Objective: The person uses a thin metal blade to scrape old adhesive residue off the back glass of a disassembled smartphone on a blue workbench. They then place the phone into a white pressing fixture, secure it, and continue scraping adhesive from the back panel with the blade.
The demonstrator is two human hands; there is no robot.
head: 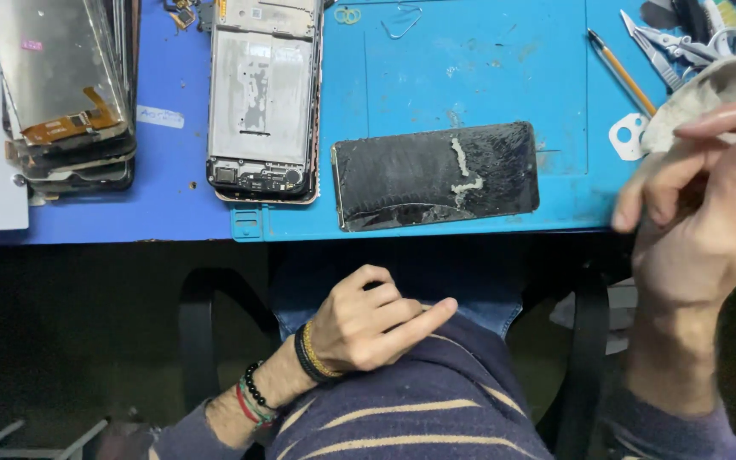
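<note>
Down on the blue work mat (487, 60), a black phone screen panel (434, 175) lay flat with its long axis running left to right along the near edge of the mat, its left end tipped a touch toward the person and its right end toward the tools. A pale streak of glue residue (465, 175) crossed its smeared surface near the middle. The right hand (709, 213) was raised off to the right of the panel, well apart from it, its fingers curled around a grubby white cloth (717, 94) that bunched out above the fingertips. The left hand (372, 319) rested low on the person's lap against a striped sweater (419, 409), fingers loosely folded and holding nothing, with beaded bracelets (287, 375) on the wrist. Just left of the panel sat 1 opened phone frame (263, 98), standing upright in the view with its long axis pointing away from the person. Farther left lay a stack of removed screens (66, 94). At the mat's far right corner were a pencil (622, 72), tweezers (670, 47) and scissors.
</note>
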